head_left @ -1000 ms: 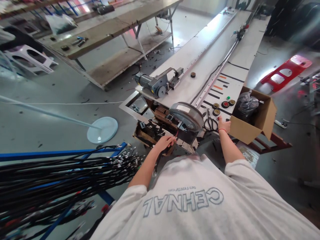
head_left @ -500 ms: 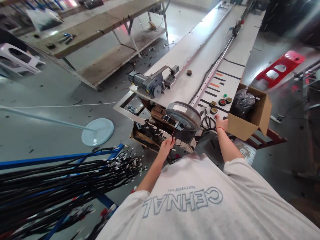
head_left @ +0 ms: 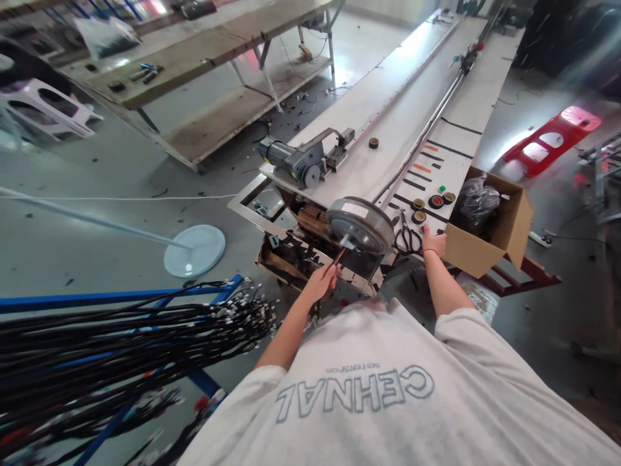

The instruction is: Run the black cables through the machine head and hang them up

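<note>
My left hand (head_left: 322, 283) is closed on a thin cable (head_left: 339, 257) with a red strand and a white end, just in front of a round grey reel (head_left: 361, 224) at the table's near end. My right hand (head_left: 433, 242) rests at the near right edge of the long white table (head_left: 359, 155), its fingers bent; whatever it may hold is too small to make out. Black-handled scissors (head_left: 408, 241) lie just left of it. Tape rolls (head_left: 418, 217) sit beyond the fingers, and black and orange strips (head_left: 422, 169) lie farther up the table.
A motor (head_left: 291, 158) stands on the table's left edge. An open cardboard box (head_left: 480, 249) adjoins the right edge. Black cable bundles (head_left: 145, 336) hang on a blue rack at left. A red stool (head_left: 552, 140) is at right, a workbench (head_left: 184, 71) at back left.
My left hand has drawn slightly back toward my body, and more of the cable shows between it and the reel. The view has shifted slightly; my right hand stays at the table edge.
</note>
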Motion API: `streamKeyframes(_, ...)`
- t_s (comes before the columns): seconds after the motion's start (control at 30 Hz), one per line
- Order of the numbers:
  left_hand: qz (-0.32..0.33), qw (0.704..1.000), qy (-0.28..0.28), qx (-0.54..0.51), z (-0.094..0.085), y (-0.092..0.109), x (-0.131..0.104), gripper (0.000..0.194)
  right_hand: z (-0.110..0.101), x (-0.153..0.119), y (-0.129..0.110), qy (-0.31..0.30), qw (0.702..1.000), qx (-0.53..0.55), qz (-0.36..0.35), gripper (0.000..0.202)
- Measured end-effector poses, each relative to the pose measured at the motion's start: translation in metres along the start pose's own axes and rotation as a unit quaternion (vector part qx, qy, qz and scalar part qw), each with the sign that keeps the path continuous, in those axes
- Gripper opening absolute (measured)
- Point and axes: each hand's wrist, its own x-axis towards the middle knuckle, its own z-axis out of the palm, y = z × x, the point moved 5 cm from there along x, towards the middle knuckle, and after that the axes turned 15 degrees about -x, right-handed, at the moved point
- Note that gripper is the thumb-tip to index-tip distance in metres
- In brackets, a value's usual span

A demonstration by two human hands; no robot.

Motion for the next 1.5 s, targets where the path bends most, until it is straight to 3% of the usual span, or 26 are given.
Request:
streamKeyframes(0.37,-0.029,0.991,0.015,-0.13,0.004,-0.028,0.02,0.05,0.003,0.002,0.0,0.003,1.0,-0.001,0.002,0.072)
streamKeyframes(0.53,-0.037,0.998,-0.043,-0.038,-0.002,-0.025,-0.003,0.039,0.002,0.002,0.001,0.009,1.0,0.001,0.007,0.071)
streamKeyframes(0.7,-0.013,0.999,0.037,-0.013,0.0,-0.031,-0.03,0.028,0.002,0.002,0.001,0.009,1.0,0.008,-0.002,0.071)
streamKeyframes(0.83,0.012,0.997,0.072,0.002,0.006,-0.023,-0.024,0.031,0.003,0.003,0.001,0.008,1.0,0.003,0.0,0.072)
streamKeyframes(1.0,0.033,0.996,0.062,0.052,0.011,0.002,0.002,0.031,0.004,0.003,0.0,0.009,1.0,-0.005,0.0,0.071)
streamKeyframes(1.13,0.033,0.996,0.063,0.047,0.015,0.006,0.015,0.03,0.002,0.0,0.0,0.008,1.0,-0.007,0.001,0.071)
streamKeyframes(1.3,-0.016,0.998,0.042,-0.039,0.023,-0.006,0.023,0.039,0.001,-0.001,0.0,0.0,1.0,-0.001,0.005,0.071)
streamKeyframes(1.37,-0.056,0.99,0.06,-0.113,0.024,-0.008,0.024,0.042,0.001,0.0,0.0,0.0,1.0,0.001,0.007,0.072)
streamKeyframes(1.43,-0.111,0.967,0.069,-0.219,0.025,-0.007,0.026,0.042,0.0,0.001,0.0,0.0,1.0,0.002,0.008,0.071)
streamKeyframes(1.5,-0.179,0.925,0.053,-0.332,0.028,-0.003,0.027,0.038,0.0,0.001,0.001,-0.001,1.0,0.004,0.008,0.071)
